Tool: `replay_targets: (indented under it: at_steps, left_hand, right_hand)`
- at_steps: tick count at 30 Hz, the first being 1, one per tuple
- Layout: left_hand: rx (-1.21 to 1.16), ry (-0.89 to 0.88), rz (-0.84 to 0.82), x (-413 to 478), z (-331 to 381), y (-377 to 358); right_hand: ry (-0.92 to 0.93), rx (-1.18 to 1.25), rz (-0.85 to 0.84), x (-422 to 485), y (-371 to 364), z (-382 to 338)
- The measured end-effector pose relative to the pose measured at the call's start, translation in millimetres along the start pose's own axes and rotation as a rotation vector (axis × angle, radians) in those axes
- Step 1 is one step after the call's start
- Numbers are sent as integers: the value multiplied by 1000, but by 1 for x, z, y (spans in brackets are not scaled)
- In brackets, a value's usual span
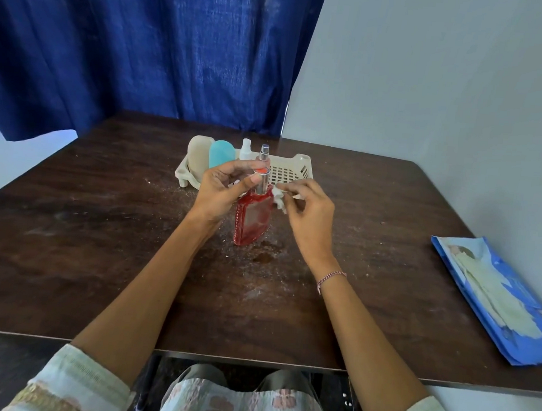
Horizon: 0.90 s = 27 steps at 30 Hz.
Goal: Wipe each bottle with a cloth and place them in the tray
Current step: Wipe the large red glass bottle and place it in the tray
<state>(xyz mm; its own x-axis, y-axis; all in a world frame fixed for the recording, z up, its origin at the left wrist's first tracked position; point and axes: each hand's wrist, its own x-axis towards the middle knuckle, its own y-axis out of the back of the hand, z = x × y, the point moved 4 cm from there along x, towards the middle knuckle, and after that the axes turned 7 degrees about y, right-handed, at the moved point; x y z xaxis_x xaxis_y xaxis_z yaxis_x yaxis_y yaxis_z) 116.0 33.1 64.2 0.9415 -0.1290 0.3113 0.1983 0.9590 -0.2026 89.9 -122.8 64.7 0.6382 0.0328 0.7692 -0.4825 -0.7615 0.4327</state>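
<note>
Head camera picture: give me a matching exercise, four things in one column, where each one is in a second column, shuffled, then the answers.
Things
1. red bottle
2. white cloth
3. light blue bottle
4. blue packet

Places
A. in the tray
B. lying near the right edge of the table
C. upright, its silver top held by the left hand
D. pinched in the right hand

Pairs: 1-C, 2-D, 3-A, 4-B
</note>
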Motion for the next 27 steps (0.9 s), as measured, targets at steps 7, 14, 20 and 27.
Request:
replay_targets:
  at_steps: [7, 14, 20, 27]
  left_hand:
    - [-2, -19, -11, -1, 0, 0]
    - [13, 0, -9, -2, 2, -1]
    - [-6, -22, -48, -1, 3, 1]
    - [-22, -35, -53, 3, 1, 6]
  right_hand:
    - [19, 34, -80, 8, -10, -11]
    - [-82, -114, -368, 25, -18, 5]
    - [-300, 133, -93, 11, -13, 7]
    - [-412, 393, -163, 6, -24, 11]
